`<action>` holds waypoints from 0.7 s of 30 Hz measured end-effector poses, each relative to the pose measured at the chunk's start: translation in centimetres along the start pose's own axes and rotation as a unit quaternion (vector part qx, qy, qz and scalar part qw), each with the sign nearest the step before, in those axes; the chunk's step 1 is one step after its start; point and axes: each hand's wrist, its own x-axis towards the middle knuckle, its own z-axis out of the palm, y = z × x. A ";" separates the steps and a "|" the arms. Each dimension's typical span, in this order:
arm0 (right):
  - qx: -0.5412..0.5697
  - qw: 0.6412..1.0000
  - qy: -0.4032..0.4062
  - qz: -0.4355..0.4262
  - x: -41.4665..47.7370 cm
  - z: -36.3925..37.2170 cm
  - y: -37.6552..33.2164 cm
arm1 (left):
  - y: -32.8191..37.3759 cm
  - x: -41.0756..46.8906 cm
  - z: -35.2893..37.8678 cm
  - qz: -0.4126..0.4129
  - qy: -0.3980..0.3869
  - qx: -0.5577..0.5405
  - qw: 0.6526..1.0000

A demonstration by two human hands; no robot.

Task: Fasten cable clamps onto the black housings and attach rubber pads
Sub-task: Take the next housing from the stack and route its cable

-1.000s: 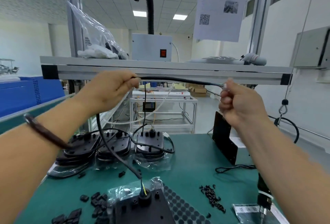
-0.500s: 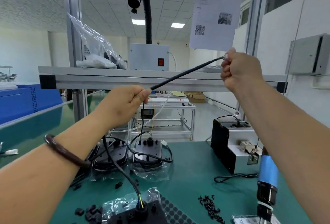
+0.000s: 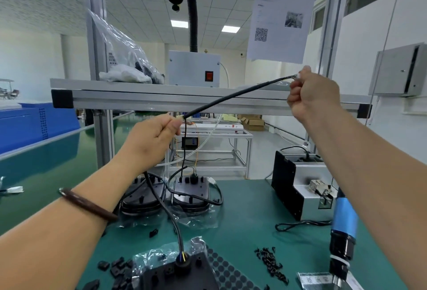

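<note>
We hold the cable (image 3: 231, 99) taut above the black housing (image 3: 171, 274), left hand (image 3: 152, 138) and right hand (image 3: 312, 96) each gripping it. Next we probably lower it and fit a cable clamp (image 3: 119, 266).

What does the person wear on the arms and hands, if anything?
Both forearms are bare, with no sleeves in view, and neither the left hand nor the right hand has a glove. A thin, dark brown bangle circles the left wrist.

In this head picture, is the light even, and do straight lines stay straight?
Head view: ceiling panels give even light, faint shadows; the wide lens leans the right frame post; the cable between left hand and right hand is sharp; the hanging sheet looks washed out.
</note>
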 end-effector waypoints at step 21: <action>0.081 0.949 -0.042 0.302 -17.2 -1.9 18.8 | 0.4 -13.2 6.9 -0.430 -0.158 -0.369 0.809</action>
